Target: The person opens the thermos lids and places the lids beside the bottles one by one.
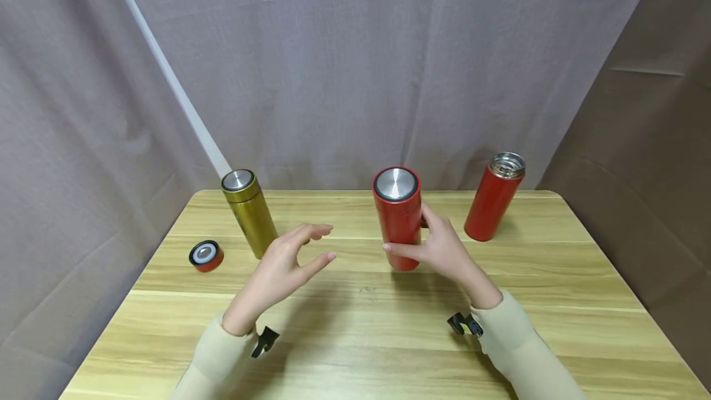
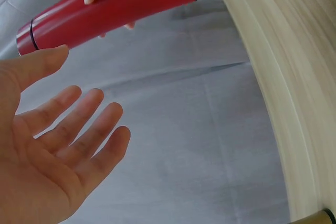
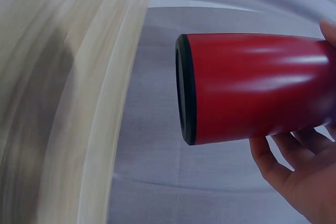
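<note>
My right hand grips a red thermos with a silver-topped lid, thumb across its front and fingers behind. In the right wrist view the black-rimmed base of this thermos shows clear of the tabletop. My left hand hangs over the table to the left of it, fingers spread and slightly bent, holding nothing. In the left wrist view the palm of that hand faces the camera, below the red thermos. A gold thermos with its lid on stands just beyond my left hand.
A second red thermos, lidless with its steel mouth showing, stands at the back right. At the left a red lid lies with its inner side up. The wooden table backs onto a grey curtain.
</note>
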A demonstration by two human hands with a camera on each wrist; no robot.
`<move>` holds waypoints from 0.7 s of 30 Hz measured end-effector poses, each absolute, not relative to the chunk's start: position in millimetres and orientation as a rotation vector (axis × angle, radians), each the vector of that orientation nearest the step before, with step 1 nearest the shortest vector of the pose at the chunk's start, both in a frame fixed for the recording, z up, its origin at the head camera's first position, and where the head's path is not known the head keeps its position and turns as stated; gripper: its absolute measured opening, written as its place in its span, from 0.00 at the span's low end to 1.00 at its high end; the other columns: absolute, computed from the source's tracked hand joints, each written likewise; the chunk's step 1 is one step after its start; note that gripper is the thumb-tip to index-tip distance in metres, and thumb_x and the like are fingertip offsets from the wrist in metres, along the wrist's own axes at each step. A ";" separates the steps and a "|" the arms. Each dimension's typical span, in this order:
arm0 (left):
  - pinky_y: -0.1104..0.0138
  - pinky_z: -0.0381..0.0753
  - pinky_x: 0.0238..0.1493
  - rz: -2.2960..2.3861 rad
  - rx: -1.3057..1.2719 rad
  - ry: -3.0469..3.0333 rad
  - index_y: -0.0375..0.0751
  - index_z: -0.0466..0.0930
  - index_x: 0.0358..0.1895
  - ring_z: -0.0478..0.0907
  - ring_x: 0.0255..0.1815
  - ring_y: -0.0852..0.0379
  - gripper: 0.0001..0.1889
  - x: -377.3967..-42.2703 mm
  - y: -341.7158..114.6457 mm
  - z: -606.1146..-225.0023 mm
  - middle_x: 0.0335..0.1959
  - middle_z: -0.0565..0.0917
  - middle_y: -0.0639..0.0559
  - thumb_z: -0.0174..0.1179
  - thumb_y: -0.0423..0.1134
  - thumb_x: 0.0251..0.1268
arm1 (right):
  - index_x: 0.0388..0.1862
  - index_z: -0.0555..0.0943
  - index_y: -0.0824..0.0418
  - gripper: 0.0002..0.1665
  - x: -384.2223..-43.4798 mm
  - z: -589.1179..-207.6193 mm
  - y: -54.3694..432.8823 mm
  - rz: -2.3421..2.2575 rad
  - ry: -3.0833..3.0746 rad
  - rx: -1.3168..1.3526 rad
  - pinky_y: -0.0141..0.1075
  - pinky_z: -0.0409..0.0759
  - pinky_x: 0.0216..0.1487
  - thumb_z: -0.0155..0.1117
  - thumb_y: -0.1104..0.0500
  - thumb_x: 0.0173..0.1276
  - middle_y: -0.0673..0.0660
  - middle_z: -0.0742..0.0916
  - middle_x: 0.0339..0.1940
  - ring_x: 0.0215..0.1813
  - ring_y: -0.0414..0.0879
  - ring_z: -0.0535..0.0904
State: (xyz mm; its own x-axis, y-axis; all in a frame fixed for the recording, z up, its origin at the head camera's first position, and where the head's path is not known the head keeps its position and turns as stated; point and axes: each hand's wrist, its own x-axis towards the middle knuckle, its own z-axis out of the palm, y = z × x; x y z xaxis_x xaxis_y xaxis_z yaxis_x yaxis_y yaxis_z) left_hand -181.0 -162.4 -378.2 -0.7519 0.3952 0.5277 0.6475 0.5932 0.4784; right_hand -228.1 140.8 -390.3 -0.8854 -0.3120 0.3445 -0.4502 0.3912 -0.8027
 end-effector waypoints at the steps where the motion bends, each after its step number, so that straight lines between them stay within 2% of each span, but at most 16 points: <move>1: 0.58 0.81 0.56 -0.964 -0.836 -2.450 0.43 0.80 0.60 0.80 0.53 0.56 0.22 -180.9 -162.0 -377.7 0.53 0.85 0.50 0.70 0.44 0.65 | 0.64 0.73 0.47 0.42 -225.3 -390.9 142.1 1.490 -2.507 0.701 0.51 0.80 0.55 0.83 0.45 0.52 0.46 0.84 0.55 0.56 0.46 0.79; 10: 0.58 0.81 0.55 -1.024 -0.830 -2.432 0.45 0.81 0.59 0.80 0.52 0.57 0.20 -178.5 -158.7 -374.7 0.53 0.85 0.52 0.70 0.44 0.65 | 0.66 0.73 0.47 0.47 -209.1 -397.7 151.7 1.239 -2.530 0.769 0.52 0.82 0.55 0.83 0.39 0.50 0.47 0.84 0.58 0.59 0.46 0.79; 16: 0.59 0.80 0.55 -1.025 -0.847 -2.420 0.46 0.81 0.59 0.79 0.52 0.57 0.20 -178.5 -157.2 -372.7 0.52 0.85 0.52 0.70 0.44 0.66 | 0.66 0.74 0.48 0.48 -207.1 -401.1 153.5 1.148 -2.550 0.771 0.52 0.83 0.54 0.81 0.34 0.49 0.47 0.85 0.57 0.57 0.47 0.81; 21: 0.60 0.79 0.59 -1.026 -0.945 -2.396 0.46 0.77 0.64 0.79 0.55 0.56 0.25 -173.4 -153.2 -369.5 0.56 0.83 0.54 0.69 0.46 0.66 | 0.65 0.75 0.47 0.46 -207.1 -403.4 152.9 1.069 -2.552 0.801 0.50 0.83 0.54 0.82 0.36 0.48 0.46 0.85 0.56 0.55 0.46 0.83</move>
State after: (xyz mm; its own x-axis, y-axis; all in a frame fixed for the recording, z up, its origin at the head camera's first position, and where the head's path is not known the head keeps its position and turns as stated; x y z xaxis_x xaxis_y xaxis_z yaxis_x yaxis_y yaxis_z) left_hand -173.4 -153.2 -369.5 -0.7080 0.4360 0.5556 0.7030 0.5104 0.4953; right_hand -207.1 152.9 -403.4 -0.8142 -0.3884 0.4316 -0.5800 0.5775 -0.5745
